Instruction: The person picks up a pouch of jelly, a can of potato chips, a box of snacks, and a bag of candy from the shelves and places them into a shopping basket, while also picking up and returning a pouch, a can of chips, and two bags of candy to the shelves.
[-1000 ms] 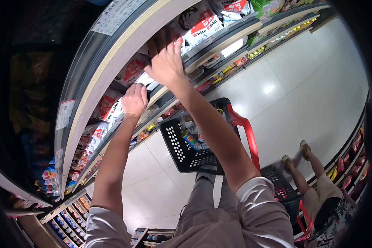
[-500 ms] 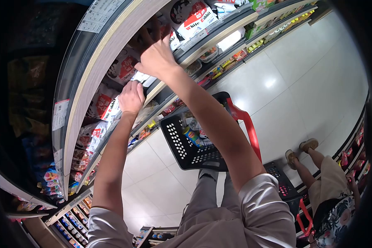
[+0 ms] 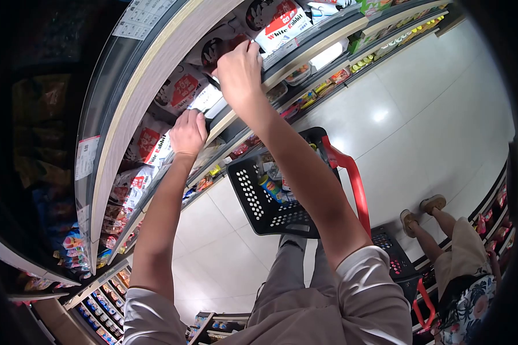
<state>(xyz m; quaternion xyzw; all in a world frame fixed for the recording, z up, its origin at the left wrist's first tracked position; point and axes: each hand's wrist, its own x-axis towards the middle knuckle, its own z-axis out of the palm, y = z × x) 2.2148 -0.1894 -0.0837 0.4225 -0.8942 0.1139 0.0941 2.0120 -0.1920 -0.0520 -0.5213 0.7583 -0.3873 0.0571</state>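
Observation:
My right hand [image 3: 240, 72] is at the front of a shelf, its fingers curled over the front of a White Rabbit candy bag [image 3: 212, 52]. The fingertips are partly hidden against the bag. Lower along the same shelf, my left hand [image 3: 189, 131] is bent over the shelf's front edge [image 3: 217, 122]. Beside it stands another White Rabbit bag [image 3: 181, 89], white with a red patch and a rabbit picture. Further bags flank both hands, one with large lettering [image 3: 279, 26] to the upper right.
Below my arms stands a black shopping basket [image 3: 248, 192] with a red handle [image 3: 357, 184], holding several packages and a blue-green can [image 3: 269, 187]. A person in beige shorts [image 3: 463, 253] stands to the right near a second black basket [image 3: 388, 244]. Lower shelves hold more snacks.
My right hand has drawn back from deeper in the shelf to its front, and the bag behind it shows more. My left hand stays on the shelf edge; the view has shifted slightly.

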